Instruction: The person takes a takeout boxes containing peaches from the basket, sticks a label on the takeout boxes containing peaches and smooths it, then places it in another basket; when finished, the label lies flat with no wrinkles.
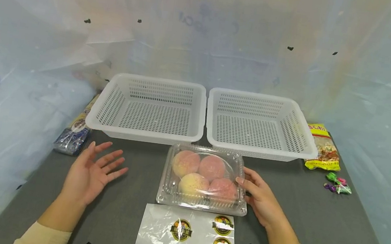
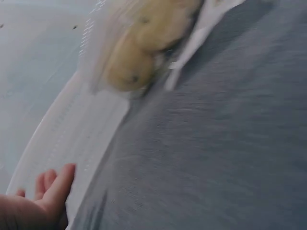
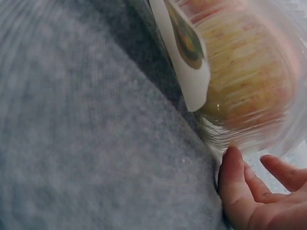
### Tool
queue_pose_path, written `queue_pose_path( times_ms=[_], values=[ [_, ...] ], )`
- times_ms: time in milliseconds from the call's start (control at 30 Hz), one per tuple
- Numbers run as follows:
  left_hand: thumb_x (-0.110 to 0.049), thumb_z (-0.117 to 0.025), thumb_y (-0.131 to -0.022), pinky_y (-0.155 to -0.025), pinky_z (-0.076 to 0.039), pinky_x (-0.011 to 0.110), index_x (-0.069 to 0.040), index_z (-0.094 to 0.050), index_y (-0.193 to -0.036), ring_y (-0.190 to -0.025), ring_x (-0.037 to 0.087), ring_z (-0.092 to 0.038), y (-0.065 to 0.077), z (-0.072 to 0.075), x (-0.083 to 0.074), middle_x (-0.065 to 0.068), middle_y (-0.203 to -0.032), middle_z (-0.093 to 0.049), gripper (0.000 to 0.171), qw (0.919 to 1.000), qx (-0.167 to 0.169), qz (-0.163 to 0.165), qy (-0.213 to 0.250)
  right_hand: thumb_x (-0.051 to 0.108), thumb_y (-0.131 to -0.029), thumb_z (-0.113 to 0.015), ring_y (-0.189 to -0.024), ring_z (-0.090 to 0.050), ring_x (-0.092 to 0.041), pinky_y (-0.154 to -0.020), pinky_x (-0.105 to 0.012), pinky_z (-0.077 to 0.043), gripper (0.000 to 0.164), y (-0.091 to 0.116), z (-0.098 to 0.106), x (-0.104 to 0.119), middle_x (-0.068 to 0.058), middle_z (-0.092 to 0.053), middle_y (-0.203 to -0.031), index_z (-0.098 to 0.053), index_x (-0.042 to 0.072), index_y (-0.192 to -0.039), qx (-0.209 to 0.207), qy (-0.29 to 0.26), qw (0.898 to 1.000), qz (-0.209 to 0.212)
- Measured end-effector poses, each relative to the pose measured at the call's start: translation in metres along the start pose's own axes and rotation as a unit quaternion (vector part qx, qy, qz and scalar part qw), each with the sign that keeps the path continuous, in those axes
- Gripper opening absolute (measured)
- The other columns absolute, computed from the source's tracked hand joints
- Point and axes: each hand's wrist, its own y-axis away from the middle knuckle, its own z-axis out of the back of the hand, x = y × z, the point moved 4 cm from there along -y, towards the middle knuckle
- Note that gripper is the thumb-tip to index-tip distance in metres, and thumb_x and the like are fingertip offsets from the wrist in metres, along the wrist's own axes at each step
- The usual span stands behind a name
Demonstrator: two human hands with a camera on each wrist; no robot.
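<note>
A clear plastic clamshell box (image 1: 204, 180) holds several red and yellow peaches (image 1: 193, 185) and lies on the dark table in front of the baskets. At its right side is my right hand (image 1: 263, 199), fingertips at the box wall with fingers loosely bent. The right wrist view shows that hand's thumb (image 3: 233, 165) right at the ribbed lower side of the box. My left hand (image 1: 88, 176) hovers left of the box, palm turned up, fingers spread and holding nothing. In front of the box lies a white sheet of stickers (image 1: 157, 227) with three round dark fruit labels.
Two white plastic baskets, left (image 1: 142, 136) and right (image 1: 261, 151), stand side by side behind the box. A blue-and-brown packet (image 1: 72, 137) lies at the far left, a yellow food packet (image 1: 325, 150) at the right, with several wrapped candies (image 1: 338, 184) before it.
</note>
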Motion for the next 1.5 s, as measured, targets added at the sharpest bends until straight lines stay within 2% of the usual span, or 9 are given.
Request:
queue_pose_path(
  times_ms=[100,200,433,667,800,1100,1200,1333,1500],
  values=[
    [-0.047,-0.036,-0.119,-0.108,-0.049,0.064,-0.012,-0.049,-0.153,-0.136,0.041,-0.057,0.011,-0.002,0.006,0.022,-0.149,-0.057,0.051,0.9954,0.024,0.058,-0.072,0.018,-0.109,-0.063,-0.118,-0.06,-0.022,-0.094,-0.047,-0.053,0.062,-0.001,-0.001,0.0,-0.027,-0.051,-0.148,-0.039,-0.003,-0.162,0.001,0.001,1.0,0.003],
    [-0.055,-0.031,-0.118,-0.109,-0.047,0.065,-0.011,-0.038,-0.163,-0.141,0.045,-0.053,0.022,-0.005,0.014,0.027,-0.158,-0.048,0.064,0.9826,0.05,0.124,-0.129,0.018,-0.109,-0.063,-0.118,-0.06,-0.022,-0.094,-0.047,-0.053,0.063,-0.002,-0.001,0.0,-0.028,-0.05,-0.148,-0.038,-0.004,-0.162,0.001,0.001,1.0,0.004],
    [-0.059,-0.022,-0.117,-0.11,-0.047,0.064,-0.008,-0.013,-0.174,-0.143,0.046,-0.051,0.045,-0.018,0.035,0.03,-0.163,-0.042,0.078,0.9548,0.117,0.226,-0.154,0.02,-0.11,-0.062,-0.12,-0.06,-0.022,-0.095,-0.047,-0.053,0.063,-0.001,0.001,0.0,-0.026,-0.05,-0.149,-0.037,-0.003,-0.163,0.002,0.003,1.0,0.001],
    [-0.05,-0.026,-0.12,-0.102,-0.056,0.054,-0.004,-0.022,-0.173,-0.129,0.045,-0.063,0.059,-0.031,0.056,0.027,-0.15,-0.056,0.07,0.9243,0.132,0.293,-0.207,0.021,-0.11,-0.063,-0.12,-0.06,-0.023,-0.096,-0.047,-0.053,0.062,-0.001,0.002,0.0,-0.027,-0.05,-0.148,-0.039,-0.002,-0.163,-0.005,0.004,1.0,-0.004],
    [-0.041,-0.036,-0.121,-0.102,-0.057,0.05,0.001,-0.028,-0.17,-0.125,0.042,-0.066,0.063,-0.039,0.068,0.026,-0.145,-0.06,0.065,0.9192,0.141,0.297,-0.217,0.022,-0.111,-0.063,-0.12,-0.059,-0.023,-0.096,-0.046,-0.053,0.062,0.0,0.001,0.002,-0.027,-0.05,-0.149,-0.038,-0.002,-0.163,-0.006,0.007,1.0,-0.006],
    [-0.001,-0.06,-0.111,-0.101,-0.057,0.041,0.016,-0.049,-0.153,-0.125,0.025,-0.066,0.071,-0.049,0.085,0.023,-0.145,-0.062,0.047,0.9343,0.172,0.236,-0.205,0.023,-0.112,-0.061,-0.119,-0.058,-0.025,-0.093,-0.044,-0.055,0.063,0.003,-0.002,0.005,-0.026,-0.05,-0.149,-0.037,-0.002,-0.164,-0.003,0.002,1.0,-0.007],
    [0.001,-0.068,-0.106,-0.088,-0.061,0.033,0.016,-0.053,-0.149,-0.107,0.016,-0.069,0.072,-0.055,0.088,0.014,-0.124,-0.072,0.049,0.9354,0.161,0.218,-0.228,0.023,-0.113,-0.06,-0.116,-0.058,-0.027,-0.092,-0.043,-0.055,0.062,0.004,0.0,0.004,-0.025,-0.05,-0.146,-0.036,-0.002,-0.164,-0.006,0.0,1.0,-0.008],
    [0.003,-0.073,-0.101,-0.077,-0.059,0.026,0.014,-0.056,-0.147,-0.088,0.009,-0.065,0.072,-0.066,0.089,0.005,-0.099,-0.073,0.051,0.934,0.159,0.204,-0.247,0.023,-0.113,-0.06,-0.112,-0.06,-0.028,-0.09,-0.042,-0.057,0.061,0.004,0.004,0.005,-0.022,-0.053,-0.141,-0.037,-0.003,-0.163,-0.012,-0.002,1.0,-0.001],
    [0.004,-0.069,-0.103,-0.084,-0.062,0.034,0.01,-0.058,-0.148,-0.1,0.018,-0.073,0.074,-0.081,0.087,0.017,-0.109,-0.077,0.047,0.9312,0.19,0.2,-0.238,0.021,-0.114,-0.06,-0.111,-0.064,-0.026,-0.088,-0.039,-0.059,0.058,0.008,0.007,0.012,-0.02,-0.055,-0.137,-0.039,-0.003,-0.162,-0.028,-0.011,0.999,0.014]
  ],
)
